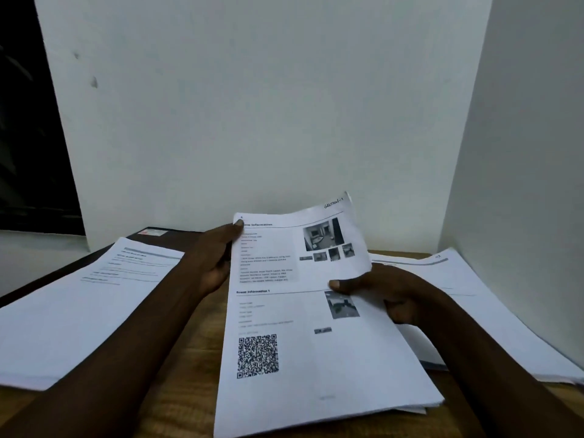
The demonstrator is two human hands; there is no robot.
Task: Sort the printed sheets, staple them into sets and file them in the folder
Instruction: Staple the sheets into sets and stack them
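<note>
A set of printed sheets (303, 349) with small photos, a QR code and a handwritten "Section-1" at its top right corner is held up over the wooden table (186, 403). My left hand (218, 257) grips its top left edge, thumb on the front. My right hand (382, 292) pinches its right edge, thumb on the page. A second pile of printed sheets (79, 311) lies flat at the left. A third pile (467, 298) lies at the right, partly under my right arm. A dark folder (177, 234) lies at the back left, mostly under the left pile.
A white wall (252, 105) rises just behind the table and another stands close on the right. A dark opening is at the far left. Bare wood shows between the piles near the front edge.
</note>
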